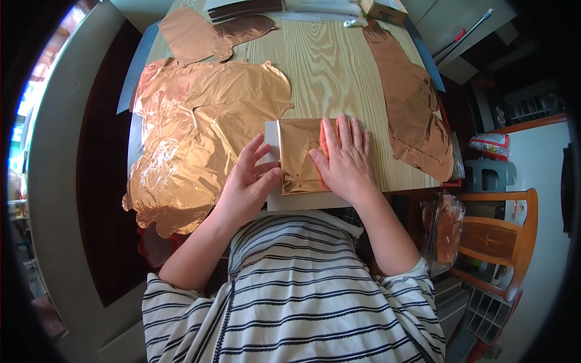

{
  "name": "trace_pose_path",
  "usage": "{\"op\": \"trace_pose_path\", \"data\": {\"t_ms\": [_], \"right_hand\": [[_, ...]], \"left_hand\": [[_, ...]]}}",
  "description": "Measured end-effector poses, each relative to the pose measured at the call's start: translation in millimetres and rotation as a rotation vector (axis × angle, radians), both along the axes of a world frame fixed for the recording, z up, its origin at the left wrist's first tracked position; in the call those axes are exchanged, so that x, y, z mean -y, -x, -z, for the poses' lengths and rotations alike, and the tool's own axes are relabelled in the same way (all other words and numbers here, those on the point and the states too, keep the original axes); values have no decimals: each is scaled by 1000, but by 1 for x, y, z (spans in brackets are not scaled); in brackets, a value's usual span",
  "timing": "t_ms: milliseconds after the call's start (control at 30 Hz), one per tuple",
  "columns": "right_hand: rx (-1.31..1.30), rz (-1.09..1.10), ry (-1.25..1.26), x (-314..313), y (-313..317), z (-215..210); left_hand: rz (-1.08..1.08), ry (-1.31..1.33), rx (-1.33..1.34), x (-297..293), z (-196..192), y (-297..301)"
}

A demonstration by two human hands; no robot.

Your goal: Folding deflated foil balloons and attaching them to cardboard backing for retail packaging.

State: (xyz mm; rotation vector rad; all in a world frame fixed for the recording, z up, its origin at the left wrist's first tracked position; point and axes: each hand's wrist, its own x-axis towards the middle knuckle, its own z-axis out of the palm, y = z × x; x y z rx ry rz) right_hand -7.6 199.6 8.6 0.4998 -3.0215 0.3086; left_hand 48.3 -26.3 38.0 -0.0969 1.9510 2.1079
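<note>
A folded square of shiny rose-gold foil (298,145), like a flattened foil balloon, lies on a grey board (290,202) at the table's front edge. My right hand (348,158) rests flat over the foil's right side, fingers stretched out. An orange-looking patch of foil (324,139) shows beside its index finger. At the foil's left edge is my left hand (248,181), its fingers apart and bent, the thumb and a fingertip by the edge. Whether they touch the foil is hard to tell. Left of it spreads a large wrinkled rose-gold foil balloon (187,121), lying flat.
More flat foil pieces lie at the far left (187,36) and along the right side (411,103) of the wood-grain table (327,66). Clear packs (321,7) and a small box (385,9) stand at the back. A wooden chair (496,236) with a plastic bag (449,230) is at right.
</note>
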Motion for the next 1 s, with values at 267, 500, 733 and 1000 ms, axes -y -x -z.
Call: {"op": "trace_pose_path", "data": {"t_ms": [267, 500, 733, 1000], "right_hand": [[4, 5, 39, -2, 2, 1], [-38, 2, 25, -2, 1, 3], [-26, 16, 23, -1, 1, 0], [-73, -8, 68, -2, 3, 5]], "left_hand": [[-3, 119, -123, -11, 9, 14], [-26, 212, -126, -3, 12, 38], [8, 567, -468, -11, 1, 47], [342, 848, -998, -10, 31, 98]]}}
